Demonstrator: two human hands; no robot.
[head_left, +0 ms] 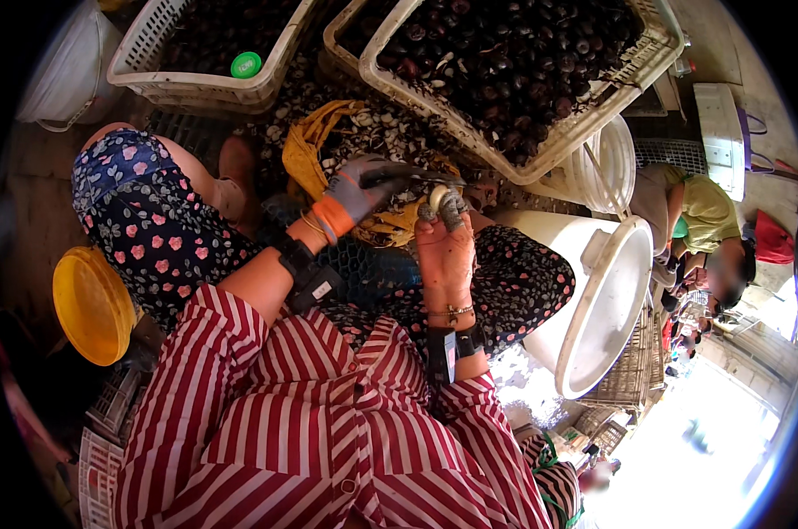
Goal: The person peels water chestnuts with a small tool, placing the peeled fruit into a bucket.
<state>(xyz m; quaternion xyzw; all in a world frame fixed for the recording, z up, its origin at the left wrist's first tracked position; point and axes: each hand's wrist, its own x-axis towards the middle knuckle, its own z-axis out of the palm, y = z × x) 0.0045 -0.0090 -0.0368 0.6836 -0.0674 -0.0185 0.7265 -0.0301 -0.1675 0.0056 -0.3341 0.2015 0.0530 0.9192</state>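
Note:
A grey glove with an orange cuff covers my left hand, which is closed around a dark, slim knife pointing right. Thumb and fingertips of my right hand, wrapped in grey finger covers, pinch a small pale round piece, seemingly a peeled water chestnut. The knife's end lies close by it; whether they touch I cannot tell. Beneath both hands sits a yellow bag among dark and white peelings.
Ahead on the right stands a white crate heaped with dark round water chestnuts. Another crate, with a green lid, is at far left. White buckets stand right, a yellow bucket left. Another person sits at right.

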